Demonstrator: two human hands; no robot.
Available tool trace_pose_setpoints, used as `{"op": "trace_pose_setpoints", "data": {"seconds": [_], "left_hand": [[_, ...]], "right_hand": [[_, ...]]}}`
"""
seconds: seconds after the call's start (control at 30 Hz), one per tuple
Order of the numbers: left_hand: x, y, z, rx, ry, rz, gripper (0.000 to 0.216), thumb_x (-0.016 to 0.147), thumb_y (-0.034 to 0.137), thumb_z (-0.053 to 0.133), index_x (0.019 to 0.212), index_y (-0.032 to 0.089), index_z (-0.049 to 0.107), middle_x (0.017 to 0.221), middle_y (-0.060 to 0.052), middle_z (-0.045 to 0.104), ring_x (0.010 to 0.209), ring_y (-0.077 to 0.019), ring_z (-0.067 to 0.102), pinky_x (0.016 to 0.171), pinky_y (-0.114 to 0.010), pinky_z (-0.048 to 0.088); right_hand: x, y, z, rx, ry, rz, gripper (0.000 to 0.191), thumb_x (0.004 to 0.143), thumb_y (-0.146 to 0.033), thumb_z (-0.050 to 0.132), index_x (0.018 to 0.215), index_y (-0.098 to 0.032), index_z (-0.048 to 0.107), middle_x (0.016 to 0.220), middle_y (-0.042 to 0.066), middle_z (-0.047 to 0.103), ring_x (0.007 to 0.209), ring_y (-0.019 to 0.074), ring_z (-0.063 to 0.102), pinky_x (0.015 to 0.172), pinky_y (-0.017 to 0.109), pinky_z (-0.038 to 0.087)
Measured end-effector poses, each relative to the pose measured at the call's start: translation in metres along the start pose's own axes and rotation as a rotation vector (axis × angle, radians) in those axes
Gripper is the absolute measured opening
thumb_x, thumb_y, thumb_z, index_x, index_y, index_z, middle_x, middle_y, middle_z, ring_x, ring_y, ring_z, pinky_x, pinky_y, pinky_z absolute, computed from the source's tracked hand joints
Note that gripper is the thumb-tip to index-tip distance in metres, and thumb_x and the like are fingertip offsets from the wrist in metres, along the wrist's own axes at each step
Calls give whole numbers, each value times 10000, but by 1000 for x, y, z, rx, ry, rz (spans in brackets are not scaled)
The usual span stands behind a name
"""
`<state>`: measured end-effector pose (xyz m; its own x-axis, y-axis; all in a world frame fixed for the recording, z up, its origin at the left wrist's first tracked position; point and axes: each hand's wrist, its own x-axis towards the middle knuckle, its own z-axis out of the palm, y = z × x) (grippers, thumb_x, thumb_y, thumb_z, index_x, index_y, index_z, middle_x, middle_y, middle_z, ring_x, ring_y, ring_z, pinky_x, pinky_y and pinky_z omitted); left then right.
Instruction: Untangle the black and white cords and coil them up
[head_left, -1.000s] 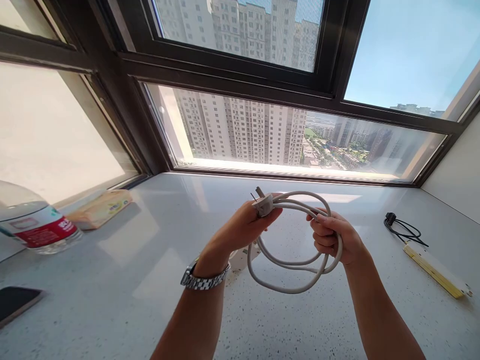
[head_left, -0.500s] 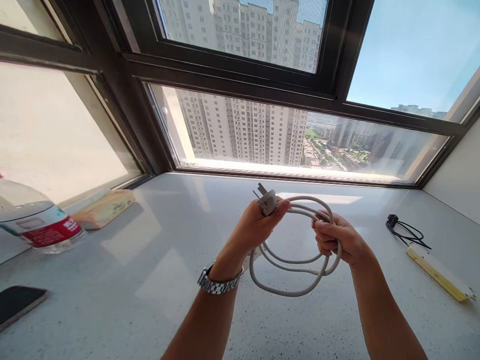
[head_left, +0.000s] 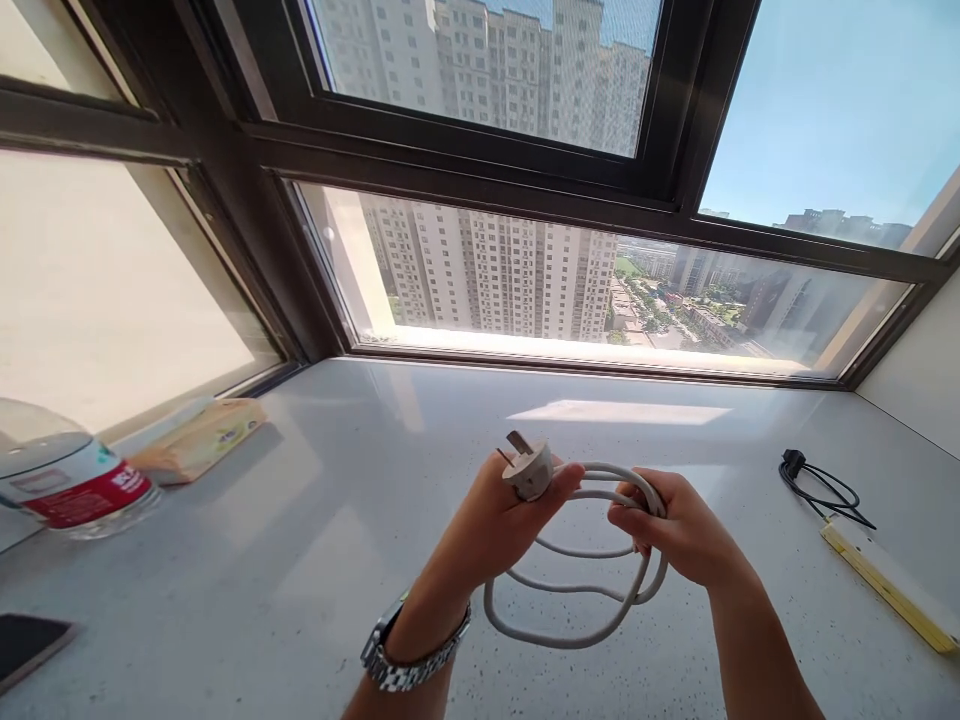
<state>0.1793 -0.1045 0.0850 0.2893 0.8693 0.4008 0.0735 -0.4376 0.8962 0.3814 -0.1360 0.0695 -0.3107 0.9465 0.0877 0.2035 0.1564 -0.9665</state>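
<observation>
Both hands have dropped lower and nearer the camera since half a second ago, carrying the coiled white power cable (head_left: 577,590) down with them, above the pale speckled stone sill (head_left: 315,540). The left hand (head_left: 495,525), a metal-link wristwatch (head_left: 412,655) on its wrist, pinches the cable's white plug (head_left: 529,470) between thumb and fingers, prongs pointing up and away. The right hand (head_left: 675,530) is clenched round the gathered loops at the coil's right side, and the rest of the coil hangs below both hands. On the sill to the left stand a clear plastic water bottle with a red label (head_left: 71,480) and a tan tissue packet (head_left: 199,437); well apart at right lie a thin black cord (head_left: 821,482) and a flat yellow strip (head_left: 889,587).
</observation>
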Motion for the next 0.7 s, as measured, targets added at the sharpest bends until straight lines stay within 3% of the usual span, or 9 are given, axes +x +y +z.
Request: {"op": "trace_pose_setpoints", "data": {"seconds": [0.13,0.23,0.4,0.53,0.7], "left_hand": [[-4,4,12,81,86,22,511,823,449,576,479,173,317,467,44,229,453,-80,198,427,-229,196],[-8,7,24,66,154,60,514,834,430,573,473,169,315,468,41,219,457,-82,175,433,-241,185],[-8,3,24,-116,271,-50,508,775,508,637,457,180,415,459,38,221,453,-87,178,423,-248,183],[-4,-3,25,-418,209,-261,491,655,631,693,554,168,564,448,36,320,423,-70,248,392,-216,194],[-2,-2,49,-830,42,-517,548,574,665,734,596,148,554,376,107,193,340,-13,133,340,-159,112]], "right_hand": [[6,4,-2,-143,202,5,351,805,-510,617,720,-173,571,623,-10,514,614,138,513,575,268,425],[14,11,-5,-205,290,13,336,820,-496,583,717,-176,591,648,15,548,628,153,505,568,279,407],[22,18,0,-20,398,3,356,779,-490,615,610,-185,547,523,-22,449,485,124,447,483,272,387],[11,6,0,54,510,-99,419,720,-485,696,540,-192,456,495,-65,297,458,69,254,425,233,263],[-14,-17,-14,29,569,-140,327,724,-421,718,601,-181,532,504,-61,322,488,71,253,442,230,241]]}}
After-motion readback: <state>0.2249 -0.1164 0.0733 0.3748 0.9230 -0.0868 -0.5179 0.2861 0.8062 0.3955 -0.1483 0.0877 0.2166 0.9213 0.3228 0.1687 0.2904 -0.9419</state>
